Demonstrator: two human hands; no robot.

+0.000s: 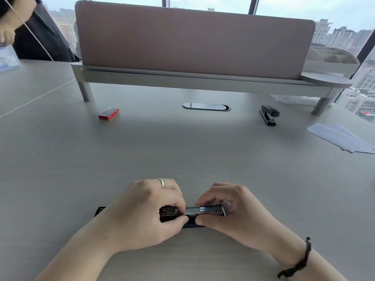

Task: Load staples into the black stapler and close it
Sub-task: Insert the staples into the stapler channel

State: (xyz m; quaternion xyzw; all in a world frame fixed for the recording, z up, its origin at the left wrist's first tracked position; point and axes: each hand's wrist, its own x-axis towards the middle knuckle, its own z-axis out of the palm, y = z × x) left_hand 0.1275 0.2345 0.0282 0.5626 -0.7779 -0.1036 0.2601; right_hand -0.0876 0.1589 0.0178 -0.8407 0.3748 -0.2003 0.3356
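While both hands work close together near the front edge of the grey table, an opened black stapler lies flat between them, its metal staple channel facing up and its lid folded out to the left under the left wrist. The left hand, wearing a ring, pinches the channel's left part between thumb and fingertips. The right hand, with a dark bracelet on its wrist, grips the channel's right end, thumb in front and fingers curled over the top. Whether staples already sit in the channel cannot be told.

Farther back on the left lies a small red staple box, well apart from the hands. A second black stapler, closed, stands at the far right, near a few white sheets of paper. A pink desk divider rises behind, and another person's hand shows at the upper left corner.
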